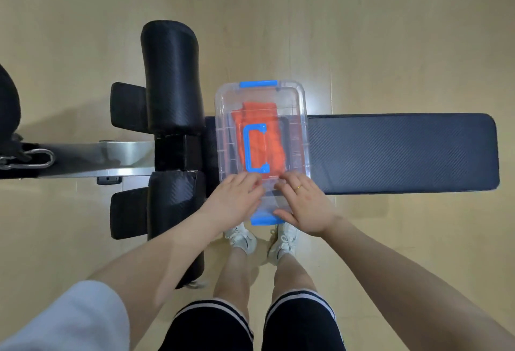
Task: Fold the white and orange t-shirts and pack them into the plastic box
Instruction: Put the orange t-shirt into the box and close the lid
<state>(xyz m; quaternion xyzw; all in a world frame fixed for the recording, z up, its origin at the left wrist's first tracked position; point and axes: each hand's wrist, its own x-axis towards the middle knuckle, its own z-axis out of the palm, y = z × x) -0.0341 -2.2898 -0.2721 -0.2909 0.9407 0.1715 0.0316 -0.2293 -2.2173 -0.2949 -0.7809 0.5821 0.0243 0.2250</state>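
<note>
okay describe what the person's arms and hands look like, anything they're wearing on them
Both forearms are bare. The left hand wears nothing visible. The right hand has a thin gold ring on one finger. A pale grey-white short sleeve covers the upper left arm; no right sleeve is in view.

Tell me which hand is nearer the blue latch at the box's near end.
Right. The right hand has its thumb touching the near latch; the left hand rests on the lid just left of it.

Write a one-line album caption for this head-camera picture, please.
Both hands, left and right, press the lid onto a clear plastic box holding an orange t-shirt.
</note>
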